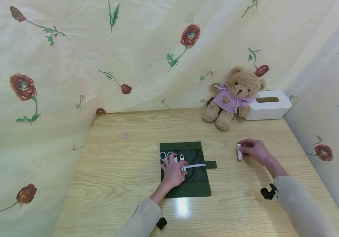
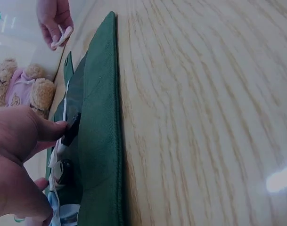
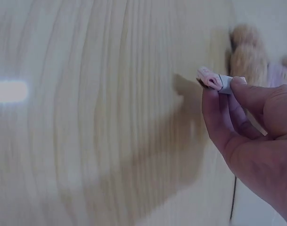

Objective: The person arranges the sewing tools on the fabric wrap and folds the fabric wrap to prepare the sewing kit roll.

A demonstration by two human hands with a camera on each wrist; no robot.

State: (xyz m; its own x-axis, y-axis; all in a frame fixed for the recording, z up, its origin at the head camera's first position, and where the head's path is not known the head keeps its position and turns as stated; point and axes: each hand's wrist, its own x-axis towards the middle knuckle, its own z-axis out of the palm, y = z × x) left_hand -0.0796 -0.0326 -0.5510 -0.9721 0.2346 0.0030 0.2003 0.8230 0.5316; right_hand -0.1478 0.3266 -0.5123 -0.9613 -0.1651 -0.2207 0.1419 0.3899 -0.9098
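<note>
A dark green fabric tool roll (image 1: 187,190) lies unfolded on the table. A white elastic band (image 1: 196,165) runs across its dark lining, over scissors with pale blue handles (image 1: 163,156) and white-and-black tools (image 1: 182,157). My left hand (image 1: 173,170) rests on these with fingers spread. In the left wrist view its thumb (image 2: 58,129) touches a black tool part (image 2: 71,129); some fingertip contacts are hidden. Right of the roll, my right hand (image 1: 255,151) pinches a small rolled pink strip with a pale wrap (image 3: 211,79) between thumb and fingers, above the table.
A teddy bear (image 1: 227,98) in a lilac hoodie sits at the back right, leaning by a white tissue box (image 1: 268,110). A pink ring (image 1: 124,135) lies at the back left. The tool roll's snap strap (image 1: 211,164) points right. Floral fabric walls (image 1: 145,59) surround the wooden table.
</note>
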